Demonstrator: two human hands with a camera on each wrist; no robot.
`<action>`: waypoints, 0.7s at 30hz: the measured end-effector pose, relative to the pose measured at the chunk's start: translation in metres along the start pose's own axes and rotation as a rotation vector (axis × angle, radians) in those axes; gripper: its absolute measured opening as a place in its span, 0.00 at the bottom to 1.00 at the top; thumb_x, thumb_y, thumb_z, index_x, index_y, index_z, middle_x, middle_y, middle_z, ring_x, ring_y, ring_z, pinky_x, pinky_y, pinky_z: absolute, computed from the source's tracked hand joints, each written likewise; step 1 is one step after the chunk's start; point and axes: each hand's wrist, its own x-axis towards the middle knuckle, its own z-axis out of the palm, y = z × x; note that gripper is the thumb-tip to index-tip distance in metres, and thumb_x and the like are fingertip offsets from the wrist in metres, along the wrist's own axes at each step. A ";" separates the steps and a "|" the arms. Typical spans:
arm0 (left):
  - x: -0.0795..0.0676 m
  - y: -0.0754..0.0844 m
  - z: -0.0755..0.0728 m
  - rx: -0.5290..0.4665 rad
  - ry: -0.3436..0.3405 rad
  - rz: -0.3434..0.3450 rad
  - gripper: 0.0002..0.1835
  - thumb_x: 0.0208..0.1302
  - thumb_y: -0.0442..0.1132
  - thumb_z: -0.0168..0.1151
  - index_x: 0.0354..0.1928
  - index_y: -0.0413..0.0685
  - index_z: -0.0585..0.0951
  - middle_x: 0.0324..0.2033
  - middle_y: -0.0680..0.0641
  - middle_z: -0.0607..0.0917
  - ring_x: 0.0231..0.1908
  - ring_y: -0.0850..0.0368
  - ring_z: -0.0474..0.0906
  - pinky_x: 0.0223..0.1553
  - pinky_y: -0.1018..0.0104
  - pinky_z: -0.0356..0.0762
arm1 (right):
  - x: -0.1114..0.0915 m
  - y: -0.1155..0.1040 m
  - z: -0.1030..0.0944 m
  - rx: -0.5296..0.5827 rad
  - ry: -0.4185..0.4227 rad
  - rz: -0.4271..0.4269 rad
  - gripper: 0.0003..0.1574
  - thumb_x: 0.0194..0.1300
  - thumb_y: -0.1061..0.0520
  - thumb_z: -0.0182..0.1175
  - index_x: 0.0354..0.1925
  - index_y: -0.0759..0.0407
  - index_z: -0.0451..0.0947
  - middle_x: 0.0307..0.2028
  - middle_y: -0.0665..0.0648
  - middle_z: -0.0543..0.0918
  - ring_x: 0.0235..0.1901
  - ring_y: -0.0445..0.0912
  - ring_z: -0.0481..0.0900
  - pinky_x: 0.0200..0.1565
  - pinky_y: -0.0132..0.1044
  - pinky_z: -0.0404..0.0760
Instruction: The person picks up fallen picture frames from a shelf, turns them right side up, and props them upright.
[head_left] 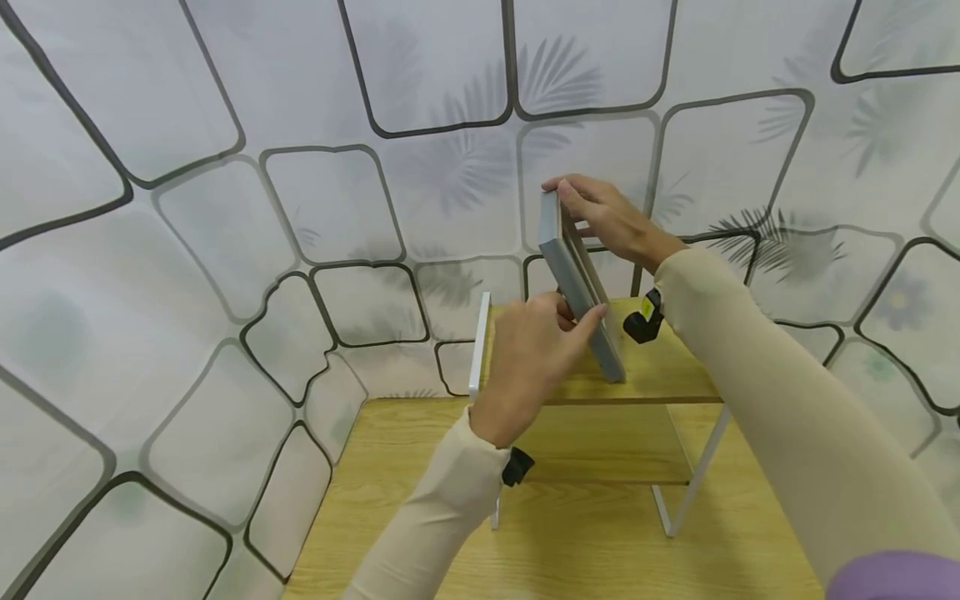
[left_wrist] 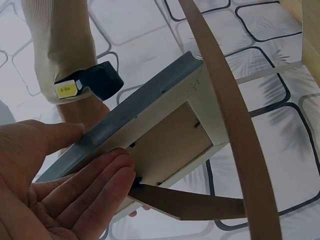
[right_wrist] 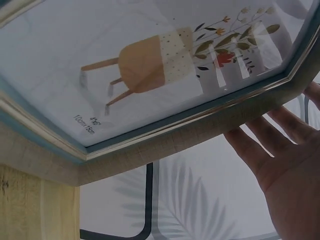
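Observation:
A picture frame (head_left: 576,287) with a grey edge is tilted above the upper board of a small shelf (head_left: 652,358). Its lower corner is close to that board; I cannot tell whether they touch. My left hand (head_left: 534,350) pinches the near-side edge between thumb and fingers. At the top, my right hand (head_left: 606,218) grips the other end. The left wrist view shows the brown backing (left_wrist: 165,145) and a brown stand leg (left_wrist: 192,202) swung outward. Behind the glass in the right wrist view is a potted-plant picture (right_wrist: 155,62) with size lettering.
The small shelf has two wooden boards and white metal legs (head_left: 701,475). It stands on a wood-grain surface (head_left: 405,483) against walls (head_left: 465,192) covered in patterned paper. Something purple (head_left: 896,575) shows at the lower right.

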 end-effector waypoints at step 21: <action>-0.001 -0.001 -0.001 -0.063 -0.013 -0.045 0.16 0.69 0.50 0.67 0.32 0.43 0.88 0.20 0.52 0.87 0.13 0.72 0.73 0.15 0.76 0.69 | -0.005 -0.002 -0.005 -0.038 0.014 0.057 0.35 0.80 0.41 0.45 0.72 0.60 0.63 0.69 0.66 0.69 0.64 0.61 0.71 0.60 0.66 0.72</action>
